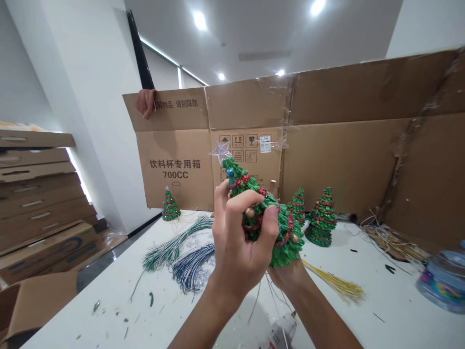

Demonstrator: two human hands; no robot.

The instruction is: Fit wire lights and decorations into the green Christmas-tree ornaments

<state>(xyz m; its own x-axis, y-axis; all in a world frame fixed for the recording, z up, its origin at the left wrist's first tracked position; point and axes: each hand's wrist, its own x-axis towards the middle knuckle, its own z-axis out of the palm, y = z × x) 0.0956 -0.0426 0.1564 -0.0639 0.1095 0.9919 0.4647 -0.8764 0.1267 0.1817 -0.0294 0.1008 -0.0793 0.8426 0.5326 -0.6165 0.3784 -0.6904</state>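
A small green tinsel Christmas tree [285, 252] is held up tilted to the left above the white table. It has a clear plastic star [221, 151] on its tip, red garlands and gold and blue baubles. My left hand [240, 232] lies over its near side, fingers curled, with thumb and forefinger closed on the decorations. Behind and under the base, my right hand [286, 276] supports the tree; its fingers are hidden by it. Thin wires hang below the base.
Smaller decorated trees [170, 205] [322, 218] stand at the back by a cardboard wall [337, 165]. Green wires [170, 247], blue wires [192, 266] and yellow wires [337, 283] lie about. A plastic bottle [445, 281] is at right. Another person's hand [146, 103] grips the cardboard.
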